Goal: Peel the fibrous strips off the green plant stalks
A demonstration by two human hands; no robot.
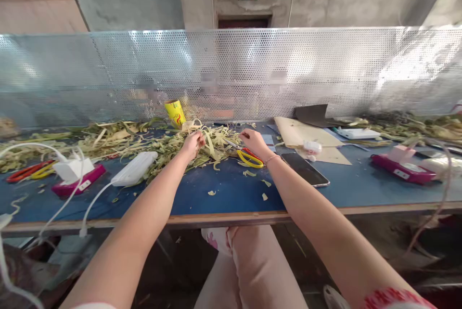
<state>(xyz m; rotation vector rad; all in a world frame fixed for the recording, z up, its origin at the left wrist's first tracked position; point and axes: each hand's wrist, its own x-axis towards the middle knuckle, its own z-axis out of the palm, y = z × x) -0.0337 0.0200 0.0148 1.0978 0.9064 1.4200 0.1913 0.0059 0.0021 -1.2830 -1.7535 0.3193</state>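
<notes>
My left hand (pixel 194 145) is closed over a heap of pale green, dry-looking plant strips (pixel 169 148). One curled strip (pixel 212 145) lies right beside its fingertips; whether the fingers pinch it, I cannot tell. To the right, my right hand (pixel 252 140) is closed with its fingers bent inward, and what it holds, if anything, is hidden. Scissors (pixel 250 159) with yellow and red handles lie just below that hand, blades pointing left into the strips. Small cut scraps (pixel 265 197) are scattered on the blue tabletop (pixel 231 188) between my forearms.
A white power bank (pixel 135 168) and a magenta power strip (pixel 79 181) with cables lie left. Right are a phone (pixel 305 169), brown paper (pixel 306 133), an earbud case (pixel 312 147) and another power strip (pixel 402 169). A yellow tube (pixel 175 113) stands before the perforated metal screen (pixel 231 68).
</notes>
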